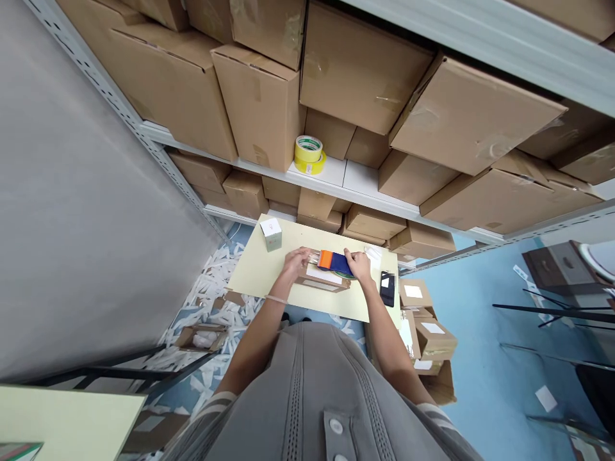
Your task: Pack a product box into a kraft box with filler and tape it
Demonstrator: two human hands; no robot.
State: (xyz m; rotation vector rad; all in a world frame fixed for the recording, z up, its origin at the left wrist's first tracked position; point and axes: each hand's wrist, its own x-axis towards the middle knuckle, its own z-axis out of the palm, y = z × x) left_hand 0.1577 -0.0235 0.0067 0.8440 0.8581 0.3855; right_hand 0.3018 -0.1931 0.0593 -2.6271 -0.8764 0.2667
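On my feed, the left hand [295,262] and right hand [358,266] sit at either end of an orange-and-navy pack [335,262], fingers down; I can't tell whether either is clamped. The pack lies on flat cardboard packaging [321,282] on a pale yellow table [250,282], with a black phone [387,289] near the right hand.

Corrugated cartons [358,67] looking matt, yellow tape rolls [308,155] shining glossy, painted metal shelf [331,186] gleaming, blue-and-orange packet [331,262] looking matt, perhaps card

an orange-and-navy pack [335,262], a yellow tape roll [308,154], a grey top [307,390] with white-striped sleeves [217,410].
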